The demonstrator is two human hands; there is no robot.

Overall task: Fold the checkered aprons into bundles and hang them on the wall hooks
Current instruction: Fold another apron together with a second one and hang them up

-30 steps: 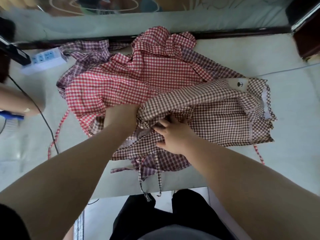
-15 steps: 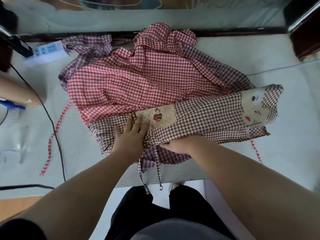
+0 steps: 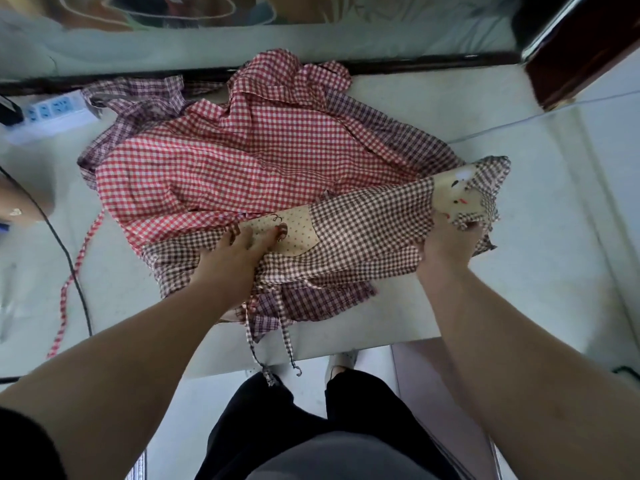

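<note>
A brown checkered apron [image 3: 374,230] lies folded into a long band across the front of the white table [image 3: 433,109], its beige dotted patch at the middle and a beige animal-face patch at its right end. My left hand [image 3: 235,261] presses flat on the band beside the dotted patch, fingers straight. My right hand [image 3: 450,244] grips the band's right end just below the animal face. Beneath it lies a red checkered apron [image 3: 242,157], and a purple checkered apron [image 3: 138,98] is crumpled behind it. No wall hooks are in view.
A white power strip [image 3: 52,109] sits at the table's back left, and a black cable [image 3: 65,254] runs down the left side. Apron ties [image 3: 287,337] hang over the front edge. Another person's arm [image 3: 17,202] is at the left. A dark wooden post [image 3: 581,50] stands back right.
The brown apron has been folded from a loose spread into a narrow band. My right hand slid from the band's middle out to its right end; my left hand stays pressing near the dotted patch.
</note>
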